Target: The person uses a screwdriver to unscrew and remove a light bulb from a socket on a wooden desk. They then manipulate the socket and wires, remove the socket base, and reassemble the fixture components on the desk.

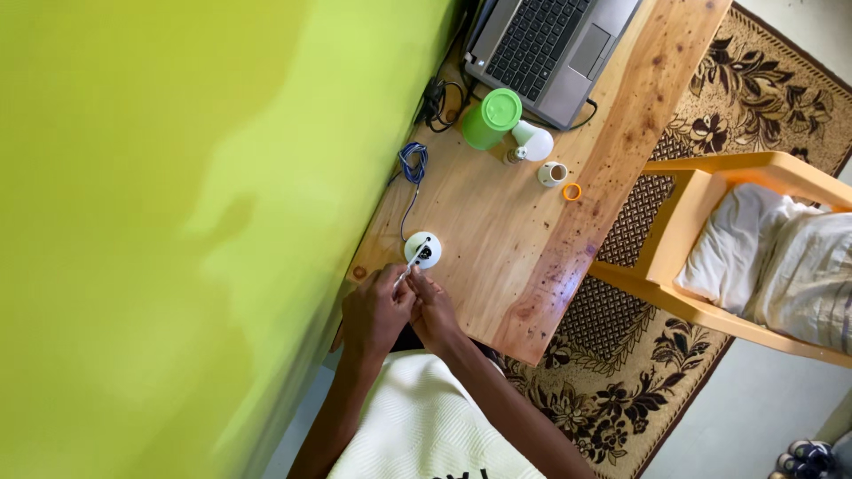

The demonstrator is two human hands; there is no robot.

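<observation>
My left hand (pixel 377 310) and my right hand (pixel 435 312) are pressed together at the near end of a wooden table (pixel 497 222). Together they grip a thin white stick-like tool (pixel 411 266). Its tip rests on the dark centre of a small round white object (pixel 423 250) lying on the table just beyond my fingers. Which hand carries most of the tool is hard to tell. A thin cord runs from the round object toward a coiled blue cable (pixel 413 162).
A green-lidded cup (pixel 493 118), a white bottle (pixel 531 142), a small white cup (pixel 552 174) and an orange ring (pixel 572 192) stand mid-table. A laptop (pixel 550 49) sits at the far end. A lime wall (pixel 177 222) is left; an orange chair (pixel 701 231) with cushions is right, on a patterned rug.
</observation>
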